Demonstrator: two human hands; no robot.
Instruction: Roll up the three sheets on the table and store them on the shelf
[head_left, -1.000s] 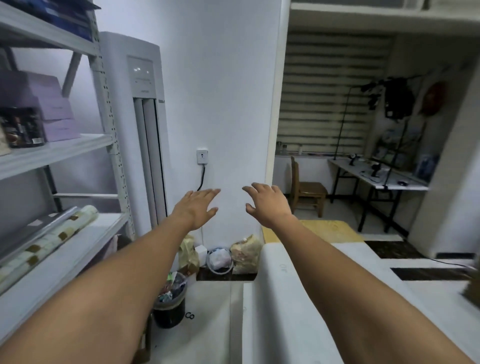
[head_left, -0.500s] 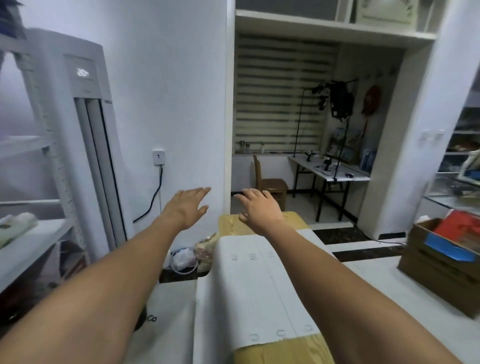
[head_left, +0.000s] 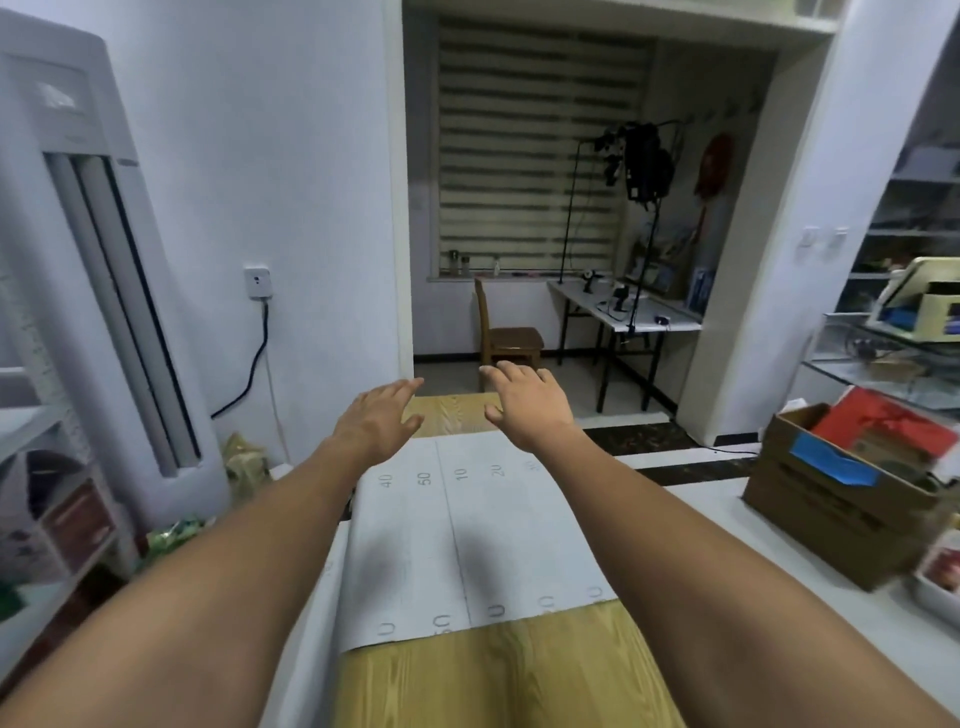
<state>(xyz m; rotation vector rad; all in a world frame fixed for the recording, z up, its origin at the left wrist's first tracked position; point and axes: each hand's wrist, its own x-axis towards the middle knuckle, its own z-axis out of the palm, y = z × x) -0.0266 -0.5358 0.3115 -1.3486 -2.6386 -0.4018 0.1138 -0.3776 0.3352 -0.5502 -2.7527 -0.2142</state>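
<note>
Head view along a long worktop (head_left: 717, 540). Nearest lies a wood-grain surface (head_left: 498, 675); whether it is one of the sheets or the worktop's own top cannot be told. On it lies a pale grey sheet (head_left: 467, 535), flat and unrolled, ruled with one lengthwise line and printed with numerals along its near and far edges. The same wood grain shows again beyond its far edge.

Both forearms reach along the sheet. The left hand (head_left: 376, 423) is over the far left corner and the right hand (head_left: 530, 410) over the far right corner. Each has its fingers straight and spread, palm down, and holds nothing; contact with the sheet cannot be confirmed. This placement suggests a start at the far edge, one hand to each corner so that the roll runs even toward the near end.

The shelf (head_left: 31, 426) stands at the left, apart from the worktop. A cardboard box (head_left: 841, 499) sits at the right. A chair (head_left: 506, 332) stands far beyond.
</note>
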